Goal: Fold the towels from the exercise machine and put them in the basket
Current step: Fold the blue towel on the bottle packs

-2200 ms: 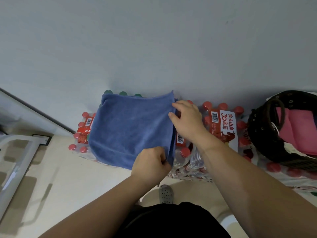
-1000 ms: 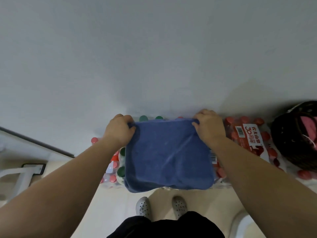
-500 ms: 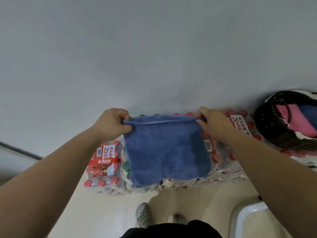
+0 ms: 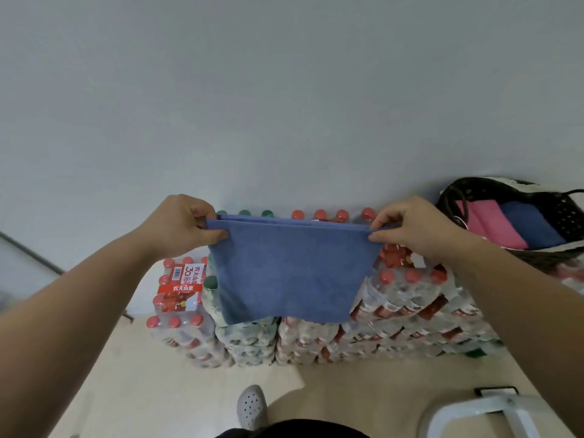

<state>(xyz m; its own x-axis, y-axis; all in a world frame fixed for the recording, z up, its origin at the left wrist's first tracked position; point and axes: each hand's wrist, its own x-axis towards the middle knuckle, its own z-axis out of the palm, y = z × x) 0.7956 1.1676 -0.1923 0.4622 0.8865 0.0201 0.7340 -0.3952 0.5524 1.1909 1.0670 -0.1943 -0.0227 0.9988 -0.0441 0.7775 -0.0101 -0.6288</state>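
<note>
The water-bottle pack [image 4: 180, 314] at eight o'clock carries a red label [image 4: 187, 288] reading 农夫山泉, with "30" above.

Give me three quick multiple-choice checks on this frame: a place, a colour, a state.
1. Where is the basket?
A. Far left edge
B. Right of the right hand
C. On the floor at the bottom

2. What colours are the towels inside it?
A. Pink and dark blue
B. Green and white
C. Yellow only

3. How is the held blue towel?
A. Flat on the floor
B. Hanging, top corners pinched
C. Draped over the basket rim

Answers: 1 B, it sits beyond the right hand; 2 A, a pink towel lies beside a dark blue towel; 3 B, the left hand and right hand pinch its upper corners before the bottle packs.
</note>
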